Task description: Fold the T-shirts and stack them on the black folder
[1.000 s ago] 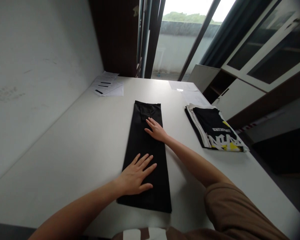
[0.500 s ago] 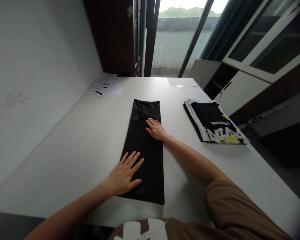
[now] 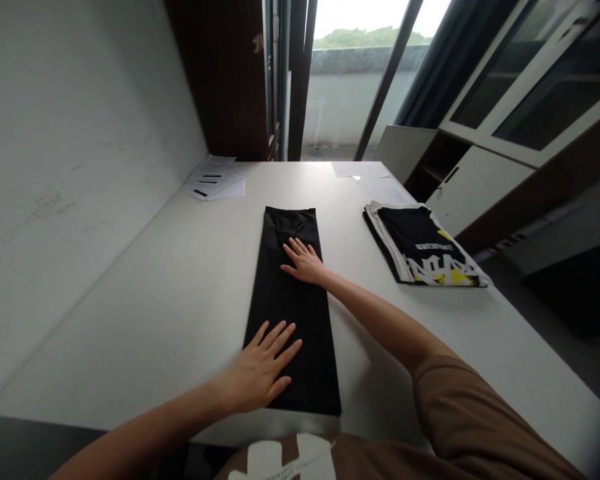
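A black garment [image 3: 293, 300], folded into a long narrow strip, lies lengthwise in front of me on the white table. A smaller folded patch of the cloth shows near its far end. My left hand [image 3: 263, 367] rests flat on the near left part, palm down and fingers spread. Farther up, my right hand [image 3: 303, 261] lies flat just below that patch, its fingers also apart. Neither hand grips the cloth. What exact kind of garment it is, I cannot tell.
A stack of folded clothes [image 3: 425, 247], black and white with yellow print, sits at the table's right edge. Papers [image 3: 220, 179] lie at the far left against the wall [image 3: 80, 187], and more sheets [image 3: 365, 175] at the far right. Beyond stand cabinets [image 3: 480, 187] and a glass door.
My left hand has slid a little right and nearer to me along the cloth. The near end of the garment has shifted slightly right. My right hand remains flat near the far end.
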A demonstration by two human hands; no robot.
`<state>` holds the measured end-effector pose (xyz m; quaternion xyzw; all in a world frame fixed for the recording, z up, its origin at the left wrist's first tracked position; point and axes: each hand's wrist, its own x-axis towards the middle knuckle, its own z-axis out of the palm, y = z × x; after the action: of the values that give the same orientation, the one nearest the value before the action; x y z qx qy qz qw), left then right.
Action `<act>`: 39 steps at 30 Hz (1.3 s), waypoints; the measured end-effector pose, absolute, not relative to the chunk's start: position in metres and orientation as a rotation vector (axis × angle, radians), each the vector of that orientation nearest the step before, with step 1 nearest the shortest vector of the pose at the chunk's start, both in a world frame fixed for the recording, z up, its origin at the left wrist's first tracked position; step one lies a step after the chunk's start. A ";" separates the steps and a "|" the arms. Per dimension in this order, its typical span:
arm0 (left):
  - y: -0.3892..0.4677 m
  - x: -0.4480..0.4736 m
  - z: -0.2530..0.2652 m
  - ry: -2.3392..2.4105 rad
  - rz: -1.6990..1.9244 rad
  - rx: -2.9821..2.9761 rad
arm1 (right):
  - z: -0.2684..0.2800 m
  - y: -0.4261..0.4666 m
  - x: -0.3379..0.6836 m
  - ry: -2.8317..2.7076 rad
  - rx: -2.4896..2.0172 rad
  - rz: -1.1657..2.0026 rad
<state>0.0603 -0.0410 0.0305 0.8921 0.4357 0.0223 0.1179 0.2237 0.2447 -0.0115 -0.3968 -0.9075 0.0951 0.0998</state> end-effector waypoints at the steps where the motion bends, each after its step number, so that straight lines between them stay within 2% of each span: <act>1: -0.036 0.062 0.033 1.255 0.074 2.603 | -0.011 0.239 0.223 -2.702 -1.128 0.269; 5: 0.004 0.054 0.039 1.352 0.177 2.545 | -0.011 0.218 0.229 -2.728 -1.055 0.264; 11: 0.108 0.024 0.023 1.679 0.394 2.422 | -0.006 0.167 0.260 -2.757 -0.847 0.312; 18: 0.183 0.003 -0.002 1.754 0.221 2.355 | 0.002 0.122 0.312 -2.771 -0.689 0.445; 22: 0.168 -0.006 -0.008 1.678 0.157 2.413 | 0.004 0.113 0.347 -2.715 -0.722 0.490; 29: 0.082 -0.010 0.005 1.430 0.118 2.564 | 0.014 0.097 0.390 -2.707 -0.644 0.635; 39: -0.028 -0.012 0.026 1.119 0.144 2.643 | 0.023 0.060 0.382 -2.873 -0.394 0.600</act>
<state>-0.0125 -0.0278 0.0264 0.9115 0.3858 0.0497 0.1335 0.3821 0.0597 0.0228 -0.1325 -0.9663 0.2017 0.0901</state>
